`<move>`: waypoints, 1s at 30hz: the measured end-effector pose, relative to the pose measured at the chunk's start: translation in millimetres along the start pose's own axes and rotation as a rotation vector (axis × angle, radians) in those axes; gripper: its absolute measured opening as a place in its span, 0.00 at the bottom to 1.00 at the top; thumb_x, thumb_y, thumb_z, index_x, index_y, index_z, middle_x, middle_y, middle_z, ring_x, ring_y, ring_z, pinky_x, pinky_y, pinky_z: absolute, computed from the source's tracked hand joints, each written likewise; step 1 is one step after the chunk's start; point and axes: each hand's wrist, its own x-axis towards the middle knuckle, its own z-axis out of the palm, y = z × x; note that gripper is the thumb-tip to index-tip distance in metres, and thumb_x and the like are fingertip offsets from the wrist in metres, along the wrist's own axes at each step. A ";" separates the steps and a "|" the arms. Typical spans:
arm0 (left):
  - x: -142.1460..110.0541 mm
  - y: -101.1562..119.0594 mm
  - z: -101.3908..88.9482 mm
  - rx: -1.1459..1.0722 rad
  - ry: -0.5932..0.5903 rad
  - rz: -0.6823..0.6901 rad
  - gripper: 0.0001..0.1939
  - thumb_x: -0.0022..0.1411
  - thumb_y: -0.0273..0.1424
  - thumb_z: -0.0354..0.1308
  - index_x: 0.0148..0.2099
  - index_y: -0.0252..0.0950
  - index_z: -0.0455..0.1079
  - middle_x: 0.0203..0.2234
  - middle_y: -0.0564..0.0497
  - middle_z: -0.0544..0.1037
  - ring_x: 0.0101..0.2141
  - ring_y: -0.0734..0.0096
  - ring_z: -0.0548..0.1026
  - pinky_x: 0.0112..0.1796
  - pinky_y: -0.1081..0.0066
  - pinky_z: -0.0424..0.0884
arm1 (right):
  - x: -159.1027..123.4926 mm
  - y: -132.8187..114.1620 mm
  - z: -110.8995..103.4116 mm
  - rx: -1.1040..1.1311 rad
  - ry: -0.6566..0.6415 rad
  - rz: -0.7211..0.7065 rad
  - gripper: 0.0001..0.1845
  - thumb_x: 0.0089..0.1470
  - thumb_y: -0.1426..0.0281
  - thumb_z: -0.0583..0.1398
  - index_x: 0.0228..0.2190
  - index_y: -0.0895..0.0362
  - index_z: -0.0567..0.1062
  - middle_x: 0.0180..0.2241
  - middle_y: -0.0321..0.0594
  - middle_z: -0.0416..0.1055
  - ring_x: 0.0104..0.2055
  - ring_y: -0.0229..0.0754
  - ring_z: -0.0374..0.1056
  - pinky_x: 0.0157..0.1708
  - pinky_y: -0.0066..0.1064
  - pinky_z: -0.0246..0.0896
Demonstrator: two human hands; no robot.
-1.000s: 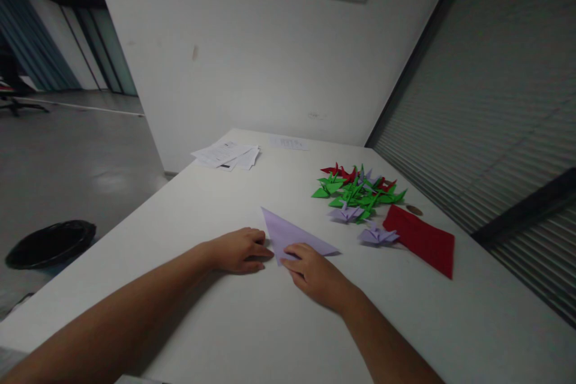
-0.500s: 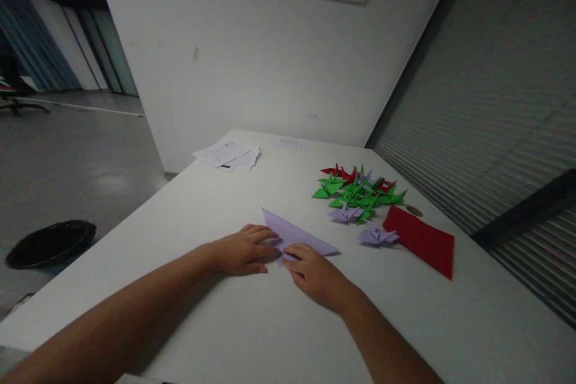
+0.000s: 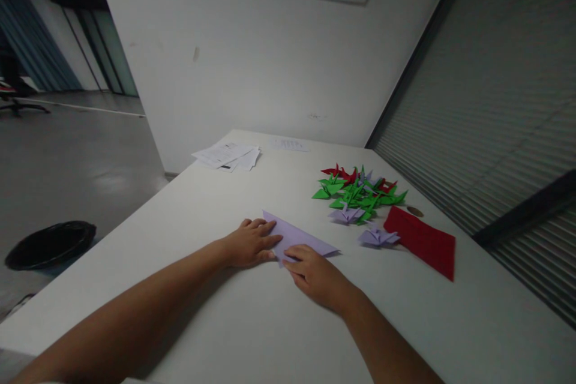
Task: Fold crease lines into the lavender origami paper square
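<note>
A lilac paper folded into a triangle (image 3: 300,238) lies flat on the white table (image 3: 252,324). My left hand (image 3: 249,243) rests on the triangle's left edge, fingers stretched out flat and pressing down. My right hand (image 3: 315,275) sits at the triangle's near corner, fingers curled, their tips pressing the paper to the table. Neither hand lifts the sheet.
A heap of folded green, red and lilac paper cranes (image 3: 357,192) lies further right, with a lilac crane (image 3: 377,235) beside a stack of red paper (image 3: 423,240). White printed sheets (image 3: 227,155) lie at the far edge. A black bin (image 3: 47,243) stands on the floor left.
My left hand has slid forward along the triangle's left edge and flattened out. The right hand has stayed at the near corner.
</note>
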 end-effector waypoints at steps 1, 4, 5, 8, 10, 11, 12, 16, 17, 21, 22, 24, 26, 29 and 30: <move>0.7 -1.0 1.6 0.011 0.011 -0.026 0.33 0.73 0.55 0.41 0.71 0.46 0.61 0.69 0.31 0.59 0.62 0.32 0.65 0.54 0.39 0.63 | 0.0 0.2 0.1 0.004 -0.002 0.002 0.17 0.64 0.75 0.60 0.52 0.56 0.81 0.56 0.50 0.75 0.60 0.50 0.65 0.63 0.44 0.62; 1.1 -4.5 3.9 0.025 0.026 -0.064 0.32 0.73 0.55 0.41 0.71 0.49 0.61 0.69 0.32 0.60 0.63 0.31 0.63 0.54 0.36 0.62 | 0.3 0.0 -0.6 0.011 -0.019 0.012 0.18 0.63 0.76 0.60 0.52 0.57 0.81 0.56 0.51 0.75 0.60 0.50 0.65 0.63 0.43 0.62; 0.9 -5.4 3.8 0.024 0.030 -0.061 0.32 0.73 0.55 0.41 0.70 0.49 0.62 0.69 0.33 0.61 0.64 0.31 0.63 0.55 0.35 0.62 | 0.5 -0.3 -1.1 0.013 -0.026 0.015 0.18 0.62 0.76 0.61 0.52 0.57 0.81 0.56 0.51 0.75 0.60 0.51 0.66 0.63 0.43 0.62; -0.2 -7.1 2.0 0.021 0.047 -0.029 0.32 0.73 0.54 0.42 0.69 0.45 0.65 0.66 0.32 0.64 0.65 0.35 0.62 0.57 0.37 0.61 | 0.0 -0.8 -3.5 0.036 -0.034 0.026 0.18 0.62 0.77 0.61 0.51 0.57 0.81 0.56 0.50 0.75 0.60 0.50 0.66 0.63 0.43 0.61; -1.2 -8.1 0.8 0.022 0.064 -0.007 0.33 0.73 0.53 0.43 0.68 0.40 0.67 0.63 0.30 0.68 0.65 0.38 0.64 0.59 0.38 0.62 | -1.2 0.1 -5.6 0.065 -0.038 0.033 0.18 0.61 0.77 0.62 0.50 0.56 0.82 0.55 0.48 0.75 0.60 0.50 0.66 0.63 0.43 0.61; -1.9 -8.9 0.4 0.023 0.071 0.005 0.33 0.73 0.53 0.44 0.67 0.38 0.68 0.61 0.30 0.69 0.64 0.39 0.65 0.59 0.40 0.63 | -2.0 1.1 -6.8 0.080 -0.037 0.037 0.17 0.60 0.78 0.62 0.49 0.55 0.83 0.55 0.48 0.76 0.59 0.49 0.66 0.62 0.42 0.61; -2.6 -9.8 0.0 0.021 0.075 0.018 0.33 0.73 0.53 0.45 0.66 0.37 0.68 0.59 0.30 0.71 0.62 0.40 0.67 0.59 0.42 0.64 | -2.8 2.3 -8.0 0.093 -0.035 0.039 0.17 0.60 0.78 0.62 0.48 0.55 0.83 0.55 0.47 0.76 0.59 0.49 0.67 0.62 0.41 0.62; -6.0 -14.4 -0.6 -0.010 0.083 0.048 0.31 0.72 0.50 0.49 0.65 0.34 0.69 0.57 0.31 0.72 0.58 0.46 0.72 0.58 0.51 0.69 | -5.6 7.6 -11.7 0.130 -0.037 0.041 0.17 0.59 0.80 0.61 0.46 0.56 0.84 0.53 0.47 0.77 0.57 0.47 0.69 0.60 0.39 0.63; -6.8 -15.3 -0.5 -0.016 0.086 0.049 0.31 0.72 0.50 0.49 0.65 0.34 0.69 0.57 0.32 0.72 0.57 0.46 0.72 0.59 0.52 0.69 | -6.1 8.5 -12.2 0.134 -0.040 0.040 0.17 0.59 0.80 0.61 0.46 0.56 0.84 0.53 0.47 0.77 0.57 0.47 0.69 0.60 0.39 0.63; -9.0 -17.0 1.0 -0.003 0.101 0.047 0.30 0.72 0.48 0.50 0.65 0.35 0.70 0.59 0.32 0.71 0.57 0.47 0.73 0.59 0.52 0.70 | -7.5 10.4 -12.4 0.143 -0.038 0.053 0.17 0.59 0.79 0.61 0.46 0.56 0.84 0.54 0.47 0.77 0.57 0.47 0.69 0.61 0.39 0.62; -9.2 -17.0 1.6 0.007 0.102 0.044 0.29 0.73 0.48 0.50 0.65 0.35 0.70 0.59 0.32 0.71 0.57 0.47 0.73 0.58 0.52 0.70 | -7.7 10.6 -12.2 0.144 -0.037 0.056 0.17 0.59 0.78 0.61 0.46 0.56 0.84 0.54 0.47 0.77 0.58 0.47 0.68 0.62 0.40 0.61; -9.3 -16.6 2.7 0.032 0.091 0.032 0.29 0.73 0.48 0.50 0.66 0.36 0.69 0.61 0.31 0.69 0.58 0.46 0.73 0.58 0.52 0.70 | -8.1 11.3 -11.4 0.145 -0.038 0.056 0.17 0.59 0.78 0.61 0.47 0.56 0.84 0.55 0.47 0.76 0.58 0.47 0.68 0.62 0.41 0.61; -9.4 -15.9 3.3 0.059 0.069 0.013 0.29 0.73 0.48 0.50 0.66 0.36 0.69 0.62 0.31 0.69 0.59 0.45 0.72 0.59 0.52 0.70 | -8.1 12.2 -10.8 0.146 -0.038 0.058 0.17 0.59 0.78 0.61 0.47 0.56 0.84 0.55 0.48 0.76 0.59 0.48 0.68 0.62 0.42 0.61; -10.1 -15.1 3.0 0.078 0.054 -0.024 0.29 0.73 0.48 0.50 0.67 0.39 0.68 0.63 0.32 0.68 0.61 0.44 0.70 0.60 0.51 0.68 | -7.9 12.8 -10.5 0.147 -0.038 0.056 0.17 0.59 0.78 0.61 0.46 0.56 0.84 0.55 0.48 0.76 0.58 0.48 0.68 0.62 0.42 0.62; -10.5 -15.0 2.8 0.076 0.055 -0.033 0.29 0.73 0.48 0.49 0.68 0.41 0.68 0.63 0.32 0.68 0.61 0.44 0.70 0.60 0.51 0.68 | -7.8 12.7 -10.6 0.147 -0.037 0.051 0.17 0.59 0.78 0.61 0.46 0.56 0.84 0.54 0.47 0.76 0.58 0.48 0.68 0.62 0.42 0.62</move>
